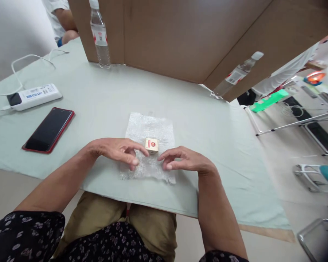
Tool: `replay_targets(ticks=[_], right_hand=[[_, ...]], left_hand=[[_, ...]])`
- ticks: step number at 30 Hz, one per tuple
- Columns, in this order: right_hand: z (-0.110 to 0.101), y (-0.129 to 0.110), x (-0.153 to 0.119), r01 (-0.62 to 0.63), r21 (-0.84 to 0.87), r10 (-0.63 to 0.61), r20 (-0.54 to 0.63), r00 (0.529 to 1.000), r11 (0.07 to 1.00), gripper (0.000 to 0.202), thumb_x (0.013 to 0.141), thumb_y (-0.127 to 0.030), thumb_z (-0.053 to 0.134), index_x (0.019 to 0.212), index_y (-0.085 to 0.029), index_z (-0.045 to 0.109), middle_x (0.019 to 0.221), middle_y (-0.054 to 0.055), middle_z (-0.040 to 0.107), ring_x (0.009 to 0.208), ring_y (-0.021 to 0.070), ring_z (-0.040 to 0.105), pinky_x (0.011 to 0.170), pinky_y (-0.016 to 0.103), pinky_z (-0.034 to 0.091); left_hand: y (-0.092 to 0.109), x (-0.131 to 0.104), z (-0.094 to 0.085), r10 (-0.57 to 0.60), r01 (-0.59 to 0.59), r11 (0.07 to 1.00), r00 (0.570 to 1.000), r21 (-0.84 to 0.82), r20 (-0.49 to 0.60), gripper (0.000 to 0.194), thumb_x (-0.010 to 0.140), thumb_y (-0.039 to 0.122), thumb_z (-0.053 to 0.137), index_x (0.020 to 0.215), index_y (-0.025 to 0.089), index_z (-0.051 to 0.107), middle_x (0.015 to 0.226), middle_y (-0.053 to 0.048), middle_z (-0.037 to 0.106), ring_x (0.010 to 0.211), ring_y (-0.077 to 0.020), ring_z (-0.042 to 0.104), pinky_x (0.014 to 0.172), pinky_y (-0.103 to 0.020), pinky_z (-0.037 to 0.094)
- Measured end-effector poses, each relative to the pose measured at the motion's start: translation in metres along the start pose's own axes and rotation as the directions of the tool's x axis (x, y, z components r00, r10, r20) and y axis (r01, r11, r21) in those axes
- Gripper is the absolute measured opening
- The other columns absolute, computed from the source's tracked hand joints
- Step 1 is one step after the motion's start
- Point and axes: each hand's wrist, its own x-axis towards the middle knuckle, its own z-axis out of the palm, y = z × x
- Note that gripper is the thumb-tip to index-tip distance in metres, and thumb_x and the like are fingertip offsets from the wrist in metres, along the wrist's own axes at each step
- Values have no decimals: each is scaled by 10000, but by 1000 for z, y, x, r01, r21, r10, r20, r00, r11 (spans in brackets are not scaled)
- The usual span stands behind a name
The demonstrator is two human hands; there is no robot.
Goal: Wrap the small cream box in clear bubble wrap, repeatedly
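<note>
A small cream box (pixel 152 145) with a red label rests on a sheet of bubble wrap (pixel 150 125) laid flat on the table. On the left side of the box, my left hand (pixel 122 151) hovers over the wrap, fingers apart and nothing held. Its index fingertip is close to the box's lower left corner; whether it touches, I cannot tell. My right hand (pixel 183 159) is at the box's lower right, also with fingers apart and nothing in them. Its fingertips are just above the wrap's right part.
A phone (pixel 49 130) and a white power bank (pixel 34 96) with cables lie on the left. Cardboard panels (pixel 164 40) stand at the back, with a water bottle (pixel 100 36) and a tilted second bottle (pixel 237 74) against them. Another person's arm (pixel 67 20) shows at top left.
</note>
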Motion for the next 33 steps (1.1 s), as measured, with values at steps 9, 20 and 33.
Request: replay_targets(ticks=[9,20,33], right_hand=[[25,14,29,62,-347,-258,-553,792,936,470,750,-424,811,1175,-258,702,1202,80,721,1017,253,671,863,407,536],[-31,63,11,-330,-186,-53,-925,375,926,521,741,-417,729,1207,-198,652,1137,123,718,1008,300,649,956,536,498],[32,38,47,-149,-690,-452,-605,656,708,338,880,-305,626,1208,-251,688,1328,120,673,1237,321,610,1078,541,460]], left_hand=[[-13,2,-17,32,340,896,591,285,-806,201,799,407,644,732,218,663,650,-16,641,588,-166,557,554,-280,370],[-21,17,-4,4,529,742,610,411,-792,472,779,300,618,1246,232,613,697,12,672,686,-232,634,643,-305,391],[-49,27,-13,231,571,649,481,502,-846,358,824,154,508,1118,245,691,1072,-95,693,984,-271,646,795,-366,510]])
